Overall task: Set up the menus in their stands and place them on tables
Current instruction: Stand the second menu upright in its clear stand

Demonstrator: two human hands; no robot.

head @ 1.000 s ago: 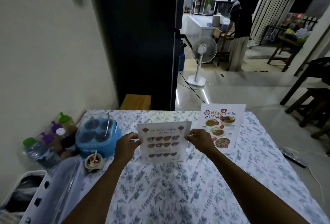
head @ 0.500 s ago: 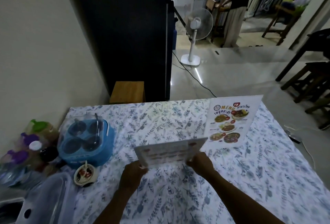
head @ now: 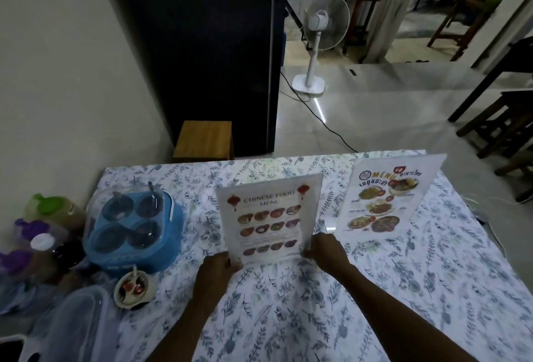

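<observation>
The Chinese food menu (head: 269, 219), a white sheet in a clear stand, is upright near the middle of the floral-cloth table (head: 403, 289). My left hand (head: 217, 271) grips its lower left corner. My right hand (head: 324, 250) grips its lower right corner. A second menu (head: 386, 193), colourful with food photos, stands upright in its own clear stand to the right, untouched.
A blue condiment caddy (head: 135, 227) and a small sauce dish (head: 134, 289) sit left of the menu. Bottles (head: 43, 235) crowd the left edge beside a clear plastic container (head: 66, 330). Beyond the table are a wooden stool (head: 204, 139), a standing fan (head: 318, 41), and a person (head: 389, 7).
The Chinese menu was tipped nearly flat half a second ago and now stands upright facing me. My hands have slid from its upper sides to its bottom corners.
</observation>
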